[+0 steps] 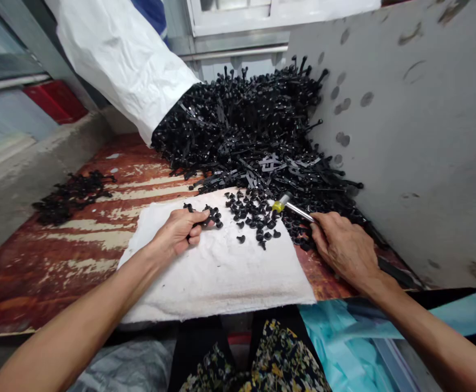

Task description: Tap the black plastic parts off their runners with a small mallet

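Note:
My left hand is closed around a small cluster of black plastic parts, held just above a white cloth. In my right hand is a hammer with a metal shaft and a yellow-tipped head; its dark handle end sticks out behind the wrist. The hammer's head hovers over or rests among loose black knob-like pieces scattered on the cloth. I cannot tell whether it touches them. My fingers hide part of what the left hand grips.
A large heap of black plastic parts lies at the back, spilling from a white sack. A smaller pile of black parts sits on the worn red table at left. A grey board stands along the right.

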Demonstrator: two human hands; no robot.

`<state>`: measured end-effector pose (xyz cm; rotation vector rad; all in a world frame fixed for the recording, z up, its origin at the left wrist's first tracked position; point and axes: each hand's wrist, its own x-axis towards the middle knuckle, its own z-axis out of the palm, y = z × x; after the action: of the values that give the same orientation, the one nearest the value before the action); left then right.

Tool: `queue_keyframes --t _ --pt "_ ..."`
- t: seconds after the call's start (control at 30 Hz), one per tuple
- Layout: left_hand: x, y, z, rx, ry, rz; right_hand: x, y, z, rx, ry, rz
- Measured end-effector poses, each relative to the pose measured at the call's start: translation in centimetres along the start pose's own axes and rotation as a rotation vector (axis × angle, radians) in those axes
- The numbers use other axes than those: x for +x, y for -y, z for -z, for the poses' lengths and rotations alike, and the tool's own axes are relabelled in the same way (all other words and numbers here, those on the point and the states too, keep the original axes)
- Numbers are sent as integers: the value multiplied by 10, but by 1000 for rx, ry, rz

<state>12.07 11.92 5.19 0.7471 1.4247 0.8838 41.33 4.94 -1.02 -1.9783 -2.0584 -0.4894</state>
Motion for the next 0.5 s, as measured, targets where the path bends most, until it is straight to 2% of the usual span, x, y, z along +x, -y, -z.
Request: queue_keyframes --t 0.23,0.5 --pt "1 0 -2 -10 -38 5 -2 0 -3 -29 -66 21" --pt "3 0 -2 22 -41 1 -2 0 -3 -19 -78 21"
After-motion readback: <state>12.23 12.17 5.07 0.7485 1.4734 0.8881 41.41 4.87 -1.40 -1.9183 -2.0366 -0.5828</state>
